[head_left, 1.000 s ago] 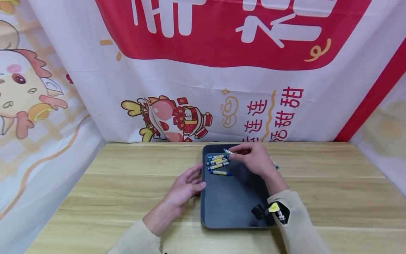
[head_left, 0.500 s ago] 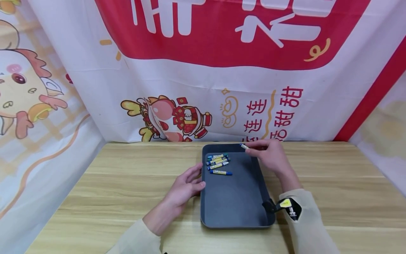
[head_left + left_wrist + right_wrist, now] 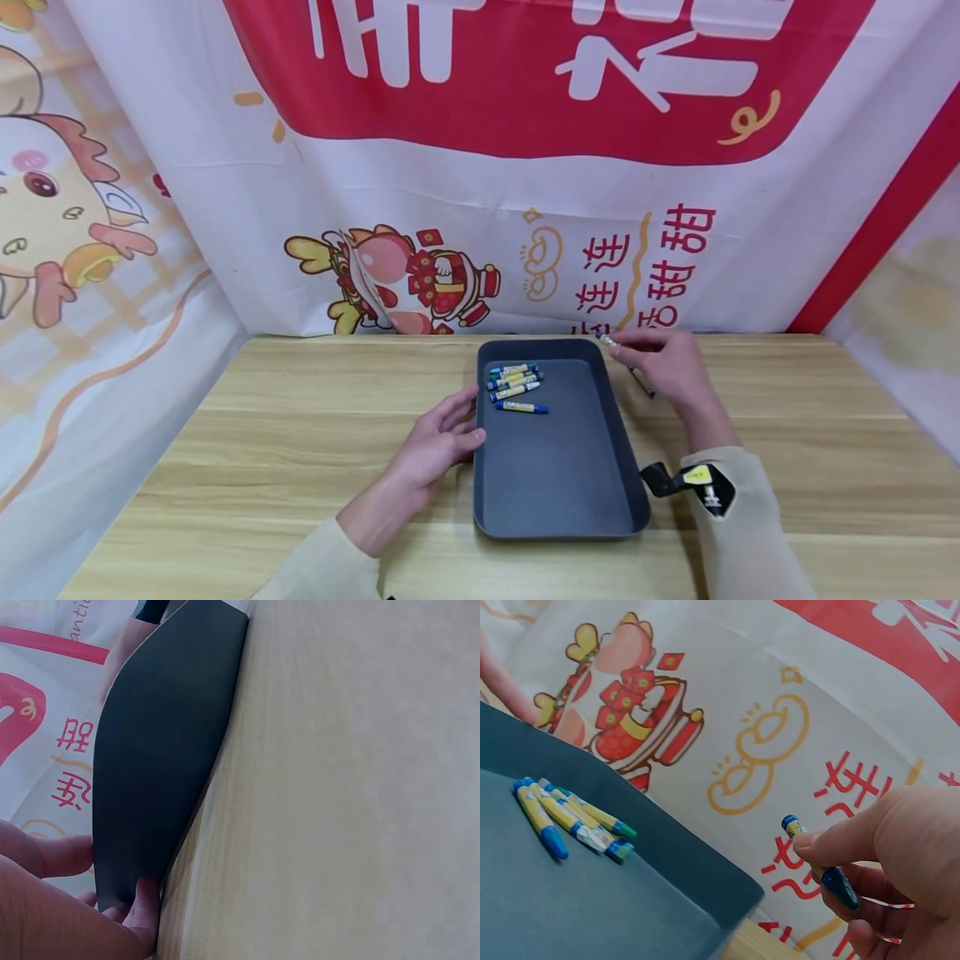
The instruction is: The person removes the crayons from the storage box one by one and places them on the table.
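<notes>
My right hand (image 3: 667,362) pinches an oil pastel crayon (image 3: 799,829) between thumb and fingers, beyond the tray's far right corner. The crayon has a yellowish wrapper, a blue end and a dark tip. Several similar crayons (image 3: 516,382) lie grouped in the upper left of a dark grey rectangular tray (image 3: 558,483), one blue crayon (image 3: 522,407) a little apart. My left hand (image 3: 431,446) holds the tray's left side; in the left wrist view its thumb (image 3: 67,855) meets the rim and a finger (image 3: 147,900) lies lower on the outer wall.
Another crayon (image 3: 641,382) lies on the wooden table (image 3: 337,375) right of the tray, partly beneath my right hand in the head view. A printed cloth (image 3: 525,192) hangs right behind the table's far edge, and more cloth hangs at both sides.
My right hand has carried its crayon from over the group in the tray rightward, past the tray's right rim. The left hand and tray stay put.
</notes>
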Tool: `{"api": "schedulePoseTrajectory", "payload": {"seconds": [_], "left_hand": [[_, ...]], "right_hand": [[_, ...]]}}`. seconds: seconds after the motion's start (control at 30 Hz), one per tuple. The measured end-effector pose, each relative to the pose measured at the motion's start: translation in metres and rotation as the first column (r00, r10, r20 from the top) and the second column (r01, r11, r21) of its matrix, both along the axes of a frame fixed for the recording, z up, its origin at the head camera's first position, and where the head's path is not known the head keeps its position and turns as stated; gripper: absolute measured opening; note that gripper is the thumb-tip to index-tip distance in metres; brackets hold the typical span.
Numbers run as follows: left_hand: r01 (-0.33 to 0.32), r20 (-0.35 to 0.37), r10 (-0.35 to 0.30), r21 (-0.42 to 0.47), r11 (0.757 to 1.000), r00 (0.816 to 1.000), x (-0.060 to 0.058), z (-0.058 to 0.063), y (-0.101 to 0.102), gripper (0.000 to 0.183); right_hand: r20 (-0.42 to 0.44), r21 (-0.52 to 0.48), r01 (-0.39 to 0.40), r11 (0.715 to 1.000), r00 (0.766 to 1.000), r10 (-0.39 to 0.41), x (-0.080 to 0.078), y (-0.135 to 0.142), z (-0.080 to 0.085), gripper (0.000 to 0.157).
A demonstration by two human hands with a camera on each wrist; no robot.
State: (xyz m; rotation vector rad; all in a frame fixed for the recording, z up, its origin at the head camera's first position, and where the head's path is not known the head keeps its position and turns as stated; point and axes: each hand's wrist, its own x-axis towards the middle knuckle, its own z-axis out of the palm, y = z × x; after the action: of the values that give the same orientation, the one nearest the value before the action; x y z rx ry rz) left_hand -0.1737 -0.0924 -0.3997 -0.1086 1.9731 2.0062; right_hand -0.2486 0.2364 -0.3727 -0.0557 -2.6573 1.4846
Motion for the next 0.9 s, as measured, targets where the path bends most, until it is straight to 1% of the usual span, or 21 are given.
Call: {"api": "schedulePoseTrajectory", "payload": {"seconds": [0.2,0.53,0.63,0.77,0.83,0.9], "left_hand": [[0.0,0.006,0.0,0.0,1.0,1.0,-0.001,0.0,0.0,0.07],[-0.003,0.014,0.003,0.003,1.0,1.0,-0.002,-0.003,-0.002,0.069],[-0.002,0.014,0.002,0.005,1.0,1.0,-0.002,-0.004,-0.002,0.07],[-0.005,0.012,0.005,0.005,1.0,1.0,-0.002,-0.004,-0.001,0.069],[-0.005,0.008,0.005,0.002,1.0,1.0,-0.002,-0.004,-0.001,0.069],[-0.003,0.008,0.003,0.004,1.0,1.0,-0.002,-0.005,-0.001,0.069]], "right_hand": [[0.018,-0.026,0.026,0.999,1.0,-0.025,0.0,0.012,-0.003,0.037],[0.037,-0.033,0.112,0.993,0.993,-0.111,0.0,0.024,-0.011,0.038],[0.078,-0.035,0.143,0.989,0.987,-0.14,0.0,0.026,-0.013,0.038],[0.148,-0.018,0.19,0.982,0.971,-0.186,0.0,0.029,-0.017,0.038],[0.168,-0.007,0.2,0.98,0.966,-0.196,0.0,0.03,-0.02,0.038],[0.169,0.003,0.204,0.979,0.965,-0.201,0.0,0.031,-0.023,0.037]]}}
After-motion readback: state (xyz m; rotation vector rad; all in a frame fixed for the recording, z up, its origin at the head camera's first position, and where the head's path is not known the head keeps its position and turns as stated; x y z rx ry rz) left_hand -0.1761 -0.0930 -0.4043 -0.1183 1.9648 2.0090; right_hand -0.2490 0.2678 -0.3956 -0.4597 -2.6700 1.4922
